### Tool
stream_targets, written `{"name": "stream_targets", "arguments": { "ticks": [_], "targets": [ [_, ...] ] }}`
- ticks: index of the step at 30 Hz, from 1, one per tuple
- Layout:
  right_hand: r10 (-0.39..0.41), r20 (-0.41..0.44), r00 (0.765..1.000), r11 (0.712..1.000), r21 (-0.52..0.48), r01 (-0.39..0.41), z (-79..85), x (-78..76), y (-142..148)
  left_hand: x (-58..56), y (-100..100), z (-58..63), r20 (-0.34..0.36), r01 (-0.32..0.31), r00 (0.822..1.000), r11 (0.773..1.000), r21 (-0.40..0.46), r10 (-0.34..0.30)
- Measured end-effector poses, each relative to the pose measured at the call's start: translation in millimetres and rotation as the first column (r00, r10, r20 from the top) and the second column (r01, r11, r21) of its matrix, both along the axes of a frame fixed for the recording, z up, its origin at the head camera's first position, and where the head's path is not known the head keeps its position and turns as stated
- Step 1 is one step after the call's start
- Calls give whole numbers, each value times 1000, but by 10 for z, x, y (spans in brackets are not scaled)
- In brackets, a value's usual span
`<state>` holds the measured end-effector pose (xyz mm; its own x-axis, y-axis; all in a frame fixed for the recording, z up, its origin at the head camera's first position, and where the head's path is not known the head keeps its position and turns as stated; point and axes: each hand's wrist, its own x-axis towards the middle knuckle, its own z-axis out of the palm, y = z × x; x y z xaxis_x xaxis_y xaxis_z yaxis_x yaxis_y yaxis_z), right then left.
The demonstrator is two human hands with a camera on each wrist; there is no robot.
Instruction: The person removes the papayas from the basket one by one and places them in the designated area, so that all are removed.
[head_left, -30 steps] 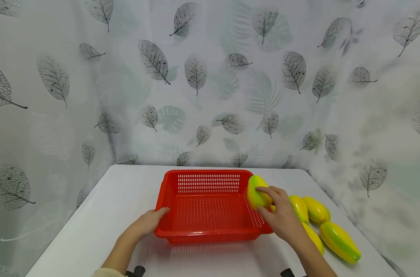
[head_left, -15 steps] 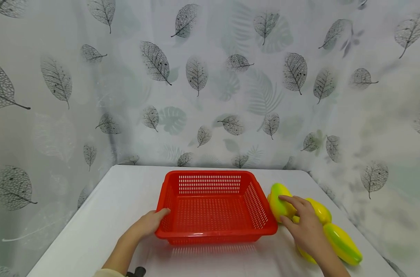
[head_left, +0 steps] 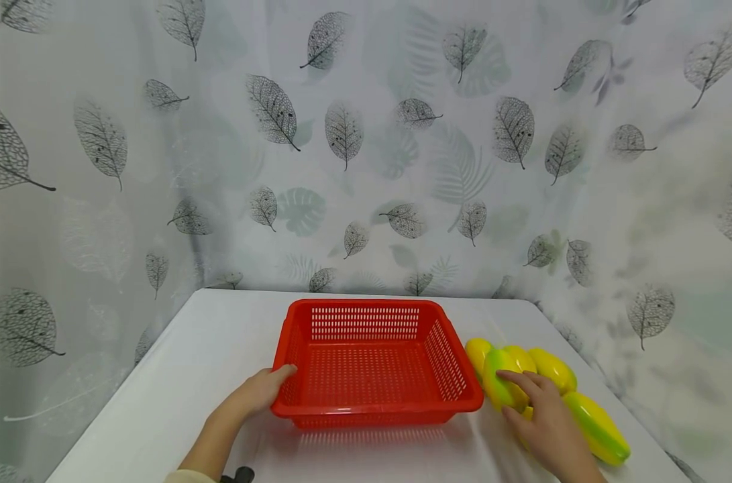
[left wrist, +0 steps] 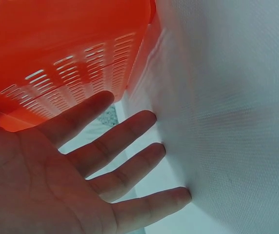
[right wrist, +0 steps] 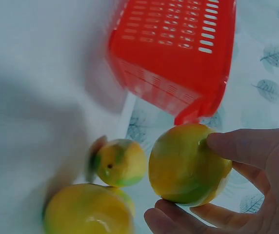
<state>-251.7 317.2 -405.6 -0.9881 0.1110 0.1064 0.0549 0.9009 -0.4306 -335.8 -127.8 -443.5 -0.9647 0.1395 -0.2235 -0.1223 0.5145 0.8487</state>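
A red plastic basket [head_left: 378, 408] with slotted walls stands on the white table, its inside bare. My left hand [head_left: 259, 391] holds its left rim, thumb laid over the edge; the left wrist view shows the other fingers spread straight beneath, tips at the tabletop. To the right of the basket, my right hand [head_left: 549, 422] holds a yellow-green papaya [right wrist: 186, 168] between thumb and fingers. That papaya overlaps others in the head view. Around it lie several more: a yellow one [head_left: 478, 351] by the basket, one behind [head_left: 553, 370], and a long green-striped one [head_left: 596, 429] farther right.
The white table [head_left: 233, 322] ends at a back edge below a leaf-patterned curtain [head_left: 366, 168], which also hangs on both sides. A black piece [head_left: 243, 474] shows near my left wrist at the bottom edge.
My right hand has carried the papaya from over the basket's right rim rightward and down to the other papayas. The left hand has stayed on the left rim.
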Motion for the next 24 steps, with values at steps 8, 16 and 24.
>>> {"name": "stream_targets", "arguments": {
  "ticks": [8,16,24],
  "targets": [
    [2,67,998,1000,23,-3,-173,45,36,3,0,2,-2,0,1000,1000,-12,0],
    [-7,108,994,1000,27,4,-274,63,9,6,-10,7,-6,2,1000,999,-36,-2],
    [-19,153,988,999,52,11,-367,75,-22,0,-11,-9,-8,-2,1000,1000,-28,2]
  ]
}}
